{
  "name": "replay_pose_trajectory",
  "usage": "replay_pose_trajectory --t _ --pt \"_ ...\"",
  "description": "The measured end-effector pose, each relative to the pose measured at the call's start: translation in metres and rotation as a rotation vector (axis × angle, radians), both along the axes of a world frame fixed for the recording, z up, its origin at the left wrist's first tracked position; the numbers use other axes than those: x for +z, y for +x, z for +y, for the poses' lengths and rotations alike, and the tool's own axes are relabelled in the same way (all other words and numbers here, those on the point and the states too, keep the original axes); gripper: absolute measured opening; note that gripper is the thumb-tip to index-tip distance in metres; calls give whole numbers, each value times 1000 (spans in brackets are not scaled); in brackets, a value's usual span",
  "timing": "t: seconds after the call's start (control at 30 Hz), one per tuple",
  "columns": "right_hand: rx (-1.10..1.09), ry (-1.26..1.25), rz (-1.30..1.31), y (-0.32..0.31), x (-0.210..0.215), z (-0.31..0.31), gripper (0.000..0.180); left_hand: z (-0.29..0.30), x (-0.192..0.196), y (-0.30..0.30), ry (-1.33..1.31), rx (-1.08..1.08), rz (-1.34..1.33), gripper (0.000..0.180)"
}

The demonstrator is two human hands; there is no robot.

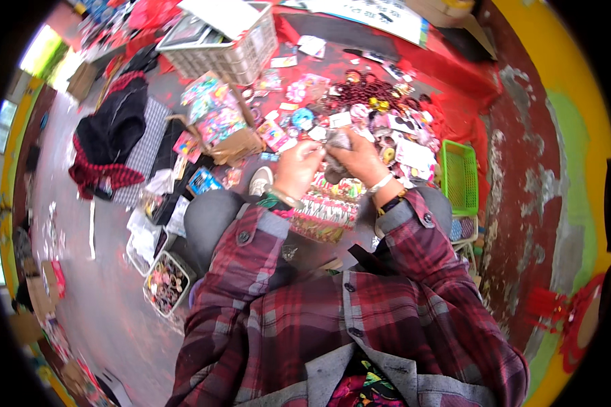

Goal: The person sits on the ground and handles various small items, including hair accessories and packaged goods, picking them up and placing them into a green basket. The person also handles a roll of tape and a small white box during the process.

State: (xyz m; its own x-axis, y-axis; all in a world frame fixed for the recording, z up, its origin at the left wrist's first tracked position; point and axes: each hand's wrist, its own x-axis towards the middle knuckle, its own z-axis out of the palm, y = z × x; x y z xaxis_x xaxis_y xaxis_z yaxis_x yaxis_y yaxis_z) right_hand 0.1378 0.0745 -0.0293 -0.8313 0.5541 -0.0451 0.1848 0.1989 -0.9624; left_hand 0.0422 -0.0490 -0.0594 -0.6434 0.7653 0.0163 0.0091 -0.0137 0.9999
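Left hand [297,166] and right hand [361,159] meet in a shared grip, both clamped on a small grey bundle [338,144]; what it is cannot be told. Just below the grip: a strip of red-and-white packets [329,207]. Beyond it, a heap of small trinkets [380,112]. Right of it, a green basket [459,178].

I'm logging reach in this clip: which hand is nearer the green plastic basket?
The right hand. It sits just left of the green basket in the picture, gripping a small grey item. The left hand is farther off, beyond the right one.
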Motion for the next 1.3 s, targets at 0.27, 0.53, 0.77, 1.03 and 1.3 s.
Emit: replay_pose_trajectory --t 0.27,0.53,0.77,1.03,1.3 --pt "-31 -277 20 4 6 -6 28 -3 6 -7 50 -84 -233 12" --pt "-85 -375 33 42 31 -9 35 -24 44 -16 178 275 -400 13" --pt "56 -425 202 71 46 -13 30 -31 59 20 312 73 -517 14" --pt "-77 -248 -7 107 72 -27 17 -14 80 73 221 -116 -351 16" --pt "-617 -385 217 247 67 57 10 -8 50 61 141 -143 -643 22"
